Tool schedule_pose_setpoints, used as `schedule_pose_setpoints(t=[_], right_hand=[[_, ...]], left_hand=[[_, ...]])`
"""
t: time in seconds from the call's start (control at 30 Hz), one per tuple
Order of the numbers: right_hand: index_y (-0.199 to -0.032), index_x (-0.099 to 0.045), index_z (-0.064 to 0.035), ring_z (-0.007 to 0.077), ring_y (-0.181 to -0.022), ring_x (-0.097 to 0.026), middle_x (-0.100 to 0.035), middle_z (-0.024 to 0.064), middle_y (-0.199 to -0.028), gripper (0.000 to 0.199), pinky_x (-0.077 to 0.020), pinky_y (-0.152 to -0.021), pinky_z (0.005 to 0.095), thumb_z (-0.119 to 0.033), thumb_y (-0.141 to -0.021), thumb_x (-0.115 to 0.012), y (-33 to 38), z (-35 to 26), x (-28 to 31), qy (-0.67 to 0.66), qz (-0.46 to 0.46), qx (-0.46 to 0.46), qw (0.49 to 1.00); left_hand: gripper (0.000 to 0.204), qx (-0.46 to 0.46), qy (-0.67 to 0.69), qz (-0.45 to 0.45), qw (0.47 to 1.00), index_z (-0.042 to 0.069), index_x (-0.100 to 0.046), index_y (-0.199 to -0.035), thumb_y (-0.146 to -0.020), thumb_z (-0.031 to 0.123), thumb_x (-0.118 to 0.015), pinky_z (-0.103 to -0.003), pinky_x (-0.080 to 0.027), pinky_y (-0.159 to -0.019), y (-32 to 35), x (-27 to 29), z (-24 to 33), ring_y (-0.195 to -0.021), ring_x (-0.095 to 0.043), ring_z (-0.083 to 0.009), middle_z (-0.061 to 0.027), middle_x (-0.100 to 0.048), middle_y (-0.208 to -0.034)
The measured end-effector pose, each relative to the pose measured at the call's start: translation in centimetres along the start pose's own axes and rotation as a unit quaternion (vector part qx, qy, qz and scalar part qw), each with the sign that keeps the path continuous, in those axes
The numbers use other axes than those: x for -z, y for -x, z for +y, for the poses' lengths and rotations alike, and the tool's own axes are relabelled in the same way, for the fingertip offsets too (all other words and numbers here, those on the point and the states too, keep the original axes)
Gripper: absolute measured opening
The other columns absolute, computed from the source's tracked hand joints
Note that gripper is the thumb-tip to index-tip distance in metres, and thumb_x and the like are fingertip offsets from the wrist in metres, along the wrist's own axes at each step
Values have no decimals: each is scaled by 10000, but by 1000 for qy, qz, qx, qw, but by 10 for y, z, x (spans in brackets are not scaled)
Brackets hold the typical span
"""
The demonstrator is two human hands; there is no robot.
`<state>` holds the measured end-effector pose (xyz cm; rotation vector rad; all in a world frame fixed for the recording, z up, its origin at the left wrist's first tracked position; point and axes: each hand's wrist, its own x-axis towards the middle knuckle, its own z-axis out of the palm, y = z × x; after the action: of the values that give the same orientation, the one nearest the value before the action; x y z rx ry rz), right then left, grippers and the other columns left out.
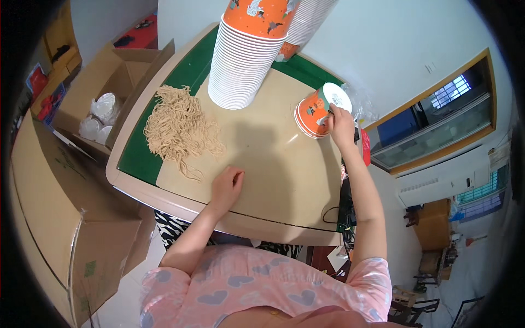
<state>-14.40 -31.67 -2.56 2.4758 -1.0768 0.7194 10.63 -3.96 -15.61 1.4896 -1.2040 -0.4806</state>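
Observation:
My right hand [342, 127] grips the side of a short stack of orange printed paper tubs [314, 112], which stands upside down at the right of the table with a white base on top. Its fingers are partly hidden against the tub. Curled into a loose fist, my left hand [226, 189] rests near the table's front edge, and nothing shows in it. Beyond that hand lies a tangled heap of beige yarn-like strands [178, 126]. A tall stack of nested tubs [240, 68], mostly white rims with an orange tub on top, rises at the back.
Another tall tub stack [309, 22] leans behind the first. Clear plastic wrap [362, 104] lies by the wall. At the left, an open cardboard box [128, 71] holds wrapped white items. A larger carton [76, 218] stands nearer. Dark cables [345, 218] hang at the table's right edge.

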Motion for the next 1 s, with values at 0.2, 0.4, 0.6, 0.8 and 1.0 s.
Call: schedule_pose_setpoints(t=[0.2, 0.4, 0.6, 0.8, 1.0], right_hand=[[-1181, -576, -26, 375, -927, -606, -644, 198, -1003, 394, -481, -837, 454, -44, -788, -562, 1, -4, -3, -2, -7, -1, 1000], [-1247, -541, -41, 363, -1015, -596, -626, 204, -1077, 485, -482, -862, 454, -17, -763, -559, -9, -8, 15, 95, -150, 14, 984], [-1322, -443, -135, 297, -834, -668, -661, 142, -903, 547, -531, -734, 395, -169, -819, -657, -167, -72, 77, -159, -57, -29, 985], [-1033, -528, -32, 137, -614, -594, -638, 103, -740, 177, -509, -521, 280, -86, -891, -618, -259, -164, 104, -591, 23, 206, 779], [-983, -500, -3, 207, -579, -673, -663, 149, -714, 111, -539, -499, 292, -52, -913, -572, -311, -154, 80, -449, -22, -78, 890]], left_hand=[[90, -3, -26, -12, 1000, 60, -649, -907, -860, 126, -610, -378, -487, -637, -2, -1, -4, -727, -620, -293, -114, -625, -837], [147, -7, -100, -15, 995, 96, -662, -909, -877, 221, -591, -404, -493, -648, 1, -4, -14, -745, -629, -285, -93, -635, -848], [147, 29, -68, -21, 997, 109, -662, -904, -882, 231, -583, -413, -494, -655, 4, -2, -10, -760, -629, -293, -85, -641, -855], [147, 21, -63, -18, 998, 91, -657, -902, -878, 218, -587, -409, -496, -655, 4, 0, -16, -757, -632, -300, -102, -647, -866], [138, 5, -15, -28, 999, 81, -653, -900, -877, 197, -582, -407, -497, -644, -1, -6, -17, -747, -630, -305, -106, -644, -861]])
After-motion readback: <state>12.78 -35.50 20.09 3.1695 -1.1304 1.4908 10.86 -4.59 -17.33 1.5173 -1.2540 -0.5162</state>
